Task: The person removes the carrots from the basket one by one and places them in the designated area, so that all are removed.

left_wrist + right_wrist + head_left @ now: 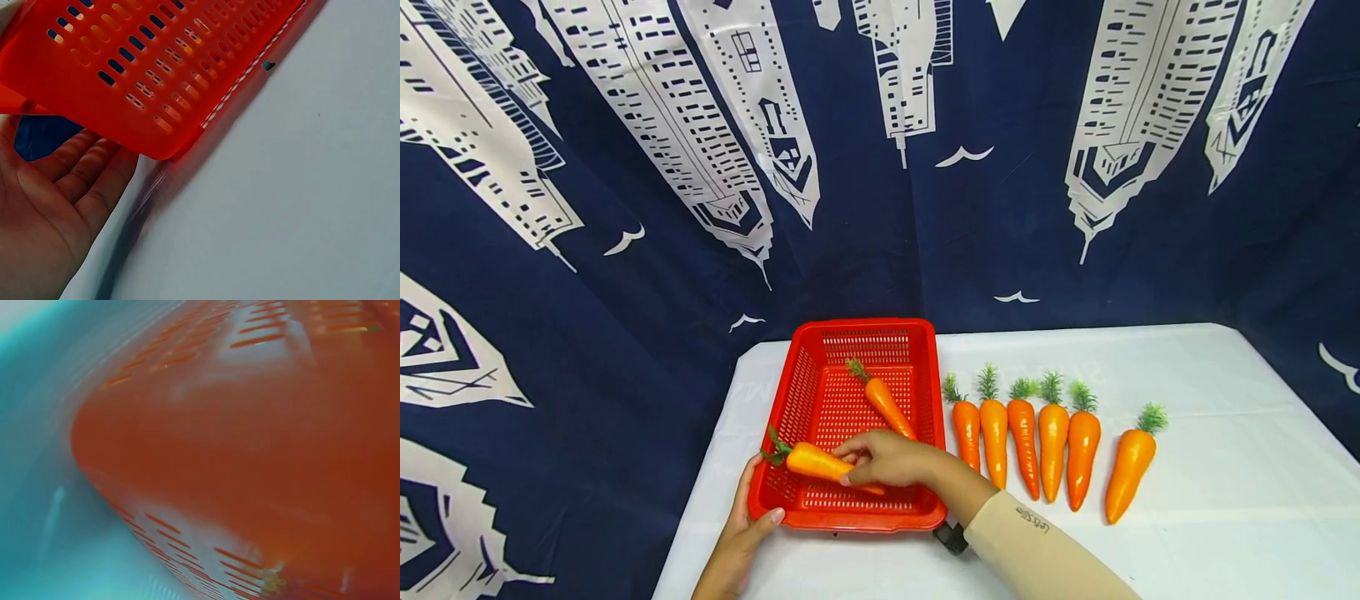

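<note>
A red plastic basket (857, 521) with slotted walls stands on the white table. My left hand (741, 529) holds its front left corner, thumb on the rim; the left wrist view shows the fingers (94, 181) under that corner. Inside the basket, my right hand (883, 458) pinches an orange carrot (812, 461) near its thin end, its leafy top pointing left over the basket's left rim. Another carrot (887, 404) lies in the basket behind it, partly hidden by the right hand. The right wrist view is filled by the basket's red outer wall (250, 450), and the hand is not visible there.
Right of the basket, several carrots (1052, 433) lie in a row, tops away from me. One more carrot (1131, 467) lies apart farther right. A small black object (951, 537) sits by the basket's front right corner. A dark blue curtain (865, 242) hangs behind the table.
</note>
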Demonstrator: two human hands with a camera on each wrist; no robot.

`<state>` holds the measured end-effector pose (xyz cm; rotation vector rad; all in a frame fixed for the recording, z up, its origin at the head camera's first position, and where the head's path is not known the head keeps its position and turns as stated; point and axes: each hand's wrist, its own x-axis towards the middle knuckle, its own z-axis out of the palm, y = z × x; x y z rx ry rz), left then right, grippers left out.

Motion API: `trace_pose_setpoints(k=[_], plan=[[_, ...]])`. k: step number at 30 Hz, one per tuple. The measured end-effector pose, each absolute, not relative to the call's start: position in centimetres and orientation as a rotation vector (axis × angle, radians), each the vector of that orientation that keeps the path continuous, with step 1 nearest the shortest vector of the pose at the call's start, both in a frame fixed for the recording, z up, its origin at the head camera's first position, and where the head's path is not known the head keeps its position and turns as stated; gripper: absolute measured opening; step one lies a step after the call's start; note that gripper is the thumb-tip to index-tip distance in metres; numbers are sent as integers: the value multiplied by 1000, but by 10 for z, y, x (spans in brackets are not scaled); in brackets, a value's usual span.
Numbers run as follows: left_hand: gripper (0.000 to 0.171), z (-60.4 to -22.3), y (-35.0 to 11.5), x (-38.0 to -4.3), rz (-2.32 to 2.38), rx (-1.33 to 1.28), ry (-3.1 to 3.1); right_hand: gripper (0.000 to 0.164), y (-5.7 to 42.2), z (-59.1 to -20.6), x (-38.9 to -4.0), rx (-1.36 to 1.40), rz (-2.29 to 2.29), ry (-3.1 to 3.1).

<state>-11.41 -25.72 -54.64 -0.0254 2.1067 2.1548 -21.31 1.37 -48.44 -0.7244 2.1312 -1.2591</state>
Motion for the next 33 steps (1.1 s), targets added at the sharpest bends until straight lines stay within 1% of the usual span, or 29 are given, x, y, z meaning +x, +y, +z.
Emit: trace_pose_setpoints(k=[6,33], plan=[[83,-547,-257,-114,2147,12,2125,41,13,-485,-213,-711,-1329,2220],[83,-548,-258,-113,2155,10,2116,47,17,-480,-213,-635,-1573,2360]])
